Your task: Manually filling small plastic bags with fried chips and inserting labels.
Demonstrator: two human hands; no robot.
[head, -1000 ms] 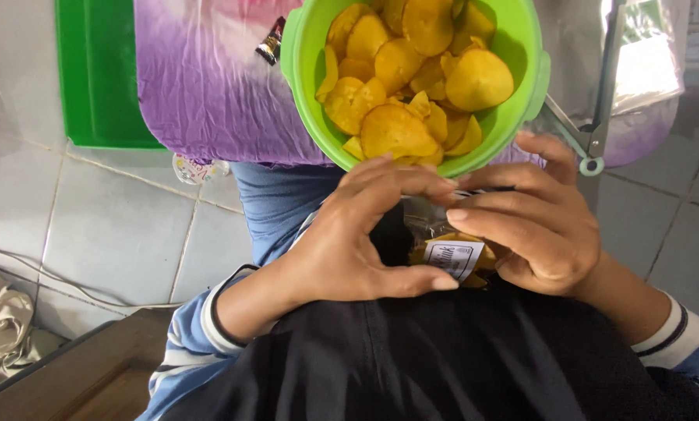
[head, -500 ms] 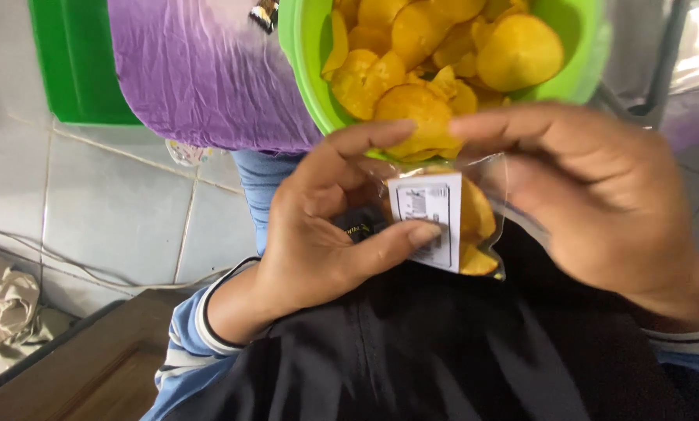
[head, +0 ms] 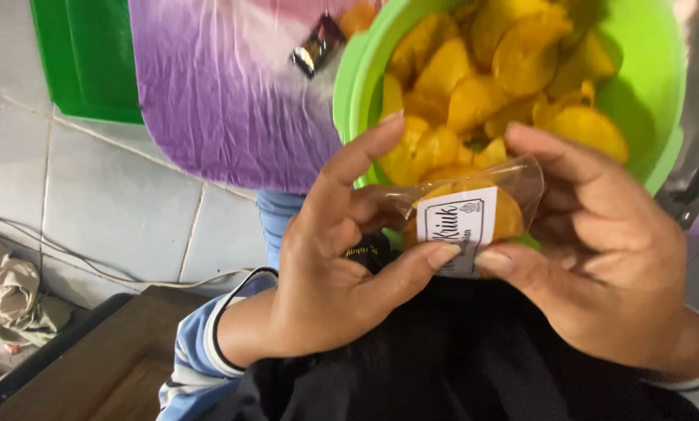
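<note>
Both hands hold a small clear plastic bag (head: 505, 199) with a white label and yellow chips inside. My left hand (head: 334, 273) pinches its lower left side between thumb and fingers. My right hand (head: 607, 257) grips its right side, thumb under the label. The bag is held in front of a bright green bowl (head: 646, 86) full of yellow chips (head: 474, 93), close to its near rim.
A purple and white cloth (head: 217, 101) lies left of the bowl with a small dark wrapped item (head: 317, 47) on it. A green bin (head: 84, 62) stands on the grey tiled floor (head: 116, 210). A wooden board (head: 108, 359) lies lower left, and a thin cable (head: 92, 273) crosses the tiles.
The hands have lifted the small bag from the lap up to the bowl's rim and turned its label toward the camera. The view has moved closer.
</note>
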